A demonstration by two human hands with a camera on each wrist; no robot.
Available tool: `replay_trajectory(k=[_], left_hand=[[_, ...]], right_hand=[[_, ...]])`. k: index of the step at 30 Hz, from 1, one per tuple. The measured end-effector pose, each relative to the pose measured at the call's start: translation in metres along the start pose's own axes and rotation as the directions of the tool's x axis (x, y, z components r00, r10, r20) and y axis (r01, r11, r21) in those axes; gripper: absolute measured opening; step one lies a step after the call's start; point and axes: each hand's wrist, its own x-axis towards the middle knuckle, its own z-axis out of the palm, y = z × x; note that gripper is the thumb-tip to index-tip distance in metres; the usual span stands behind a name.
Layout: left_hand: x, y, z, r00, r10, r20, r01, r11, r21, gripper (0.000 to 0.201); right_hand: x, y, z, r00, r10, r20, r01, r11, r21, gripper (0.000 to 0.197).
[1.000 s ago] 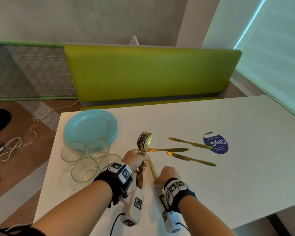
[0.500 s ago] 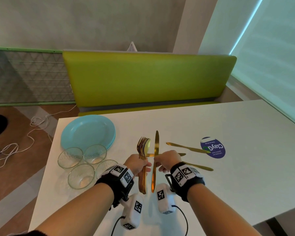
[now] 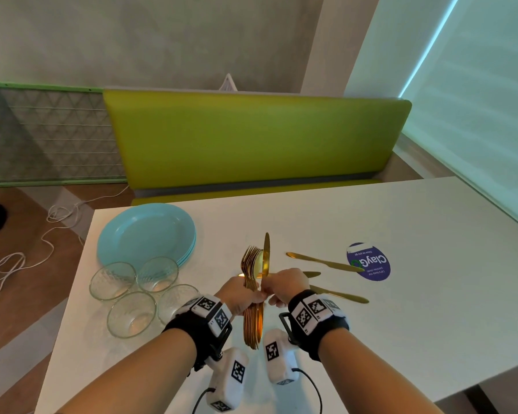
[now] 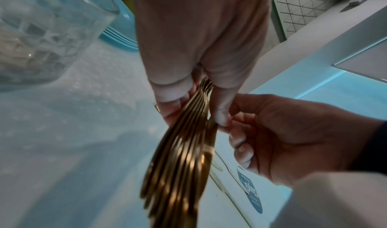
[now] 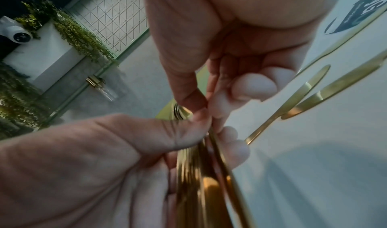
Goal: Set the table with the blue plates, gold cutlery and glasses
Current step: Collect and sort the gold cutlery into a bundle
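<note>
On the white table [image 3: 371, 324] sits a stack of blue plates [image 3: 145, 231], four glasses [image 3: 131, 313] clustered just beside it (three knives [image 3: 323, 261] lie loose further right). Above the tabletop, the left hand [image 3: 240, 295] grips a bundle of gold cutlery [image 3: 253, 318], while the right hand [image 3: 284, 283] pinches one upright knife [image 3: 266, 252] against it.

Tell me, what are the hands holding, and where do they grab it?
Left hand grips the gold cutlery bundle mid-handle; right hand pinches a gold knife at its handle.
</note>
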Motion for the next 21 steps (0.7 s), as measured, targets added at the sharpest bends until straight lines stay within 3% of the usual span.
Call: replay_trajectory(k=[2,4,8,11,13,16,18,21], left_hand=[[0.001,0.0,0.001,1.0,0.022,-0.009,-0.021,0.999,0.046,0.016],[0.003,0.0,0.003,0.998,0.051,-0.025,-0.048,0.994,0.097,0.006],[0.008,-0.003,0.007,0.997,0.073,-0.02,-0.068,0.982,0.174,0.01],[0.014,-0.007,0.008,0.999,0.053,-0.014,-0.05,0.984,0.169,0.011],[0.016,-0.009,0.009,0.999,0.033,-0.023,-0.029,0.989,0.142,0.009],[0.017,-0.009,0.009,0.999,0.008,-0.037,-0.004,0.996,0.089,0.006],[0.019,-0.008,0.01,0.999,-0.009,-0.043,0.012,0.997,0.078,0.007],[0.022,-0.005,0.009,0.997,-0.067,-0.038,0.068,0.998,0.017,0.008]], right_hand=[[0.0,0.0,-0.002,1.0,0.023,-0.006,-0.023,1.0,0.009,0.029],[-0.001,0.002,-0.003,0.999,-0.018,0.035,0.021,0.995,-0.098,0.029],[0.007,0.011,0.001,0.999,-0.001,0.037,0.001,1.0,-0.002,0.028],[0.01,0.018,0.0,0.998,-0.006,0.063,0.004,1.0,0.03,0.009],[0.013,0.022,-0.001,0.996,-0.036,0.08,0.034,0.999,0.029,0.018],[0.02,0.031,-0.009,0.994,-0.032,0.102,0.028,0.999,0.047,0.016],[0.029,0.038,-0.02,0.999,-0.029,0.039,0.03,0.999,-0.027,0.011],[0.041,0.051,-0.044,0.989,-0.029,-0.144,-0.033,0.912,-0.41,0.024]])
